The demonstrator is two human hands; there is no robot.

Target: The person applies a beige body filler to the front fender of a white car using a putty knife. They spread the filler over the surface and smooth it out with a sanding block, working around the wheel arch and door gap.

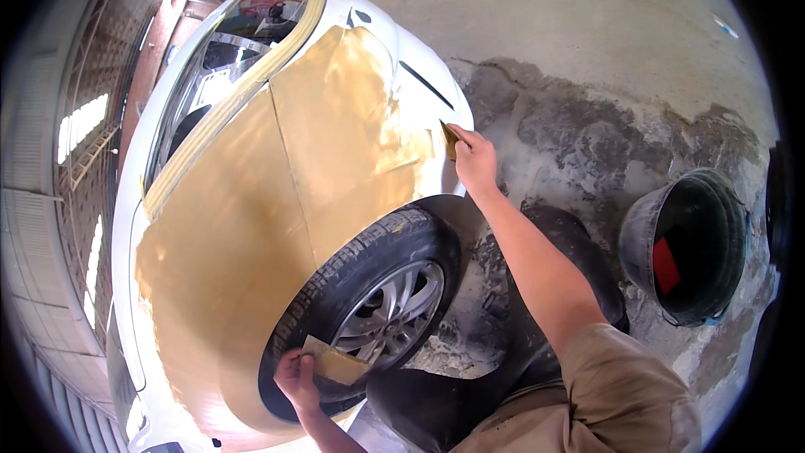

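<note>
A white car [423, 38] stands before me, its side panels spread with a smooth tan coating [226, 260]. My right hand [475, 159] pinches a small thin spreader [450, 141] with a dark edge, at the coating's border near the car's right end. It is too small to tell whether its blade touches the panel. Low at the wheel, my left hand [295, 377] grips a flat rectangular plate [334, 361] smeared with tan paste. Behind that plate are the black tyre [335, 285] and its silver rim [398, 302].
To my right stands a dark bucket [639, 231] with a red block [666, 265] inside. My bent knee [419, 407] is close to the wheel. Masking tape [201, 143] borders the window. The concrete floor [587, 0] has a wet, dark patch around the bucket.
</note>
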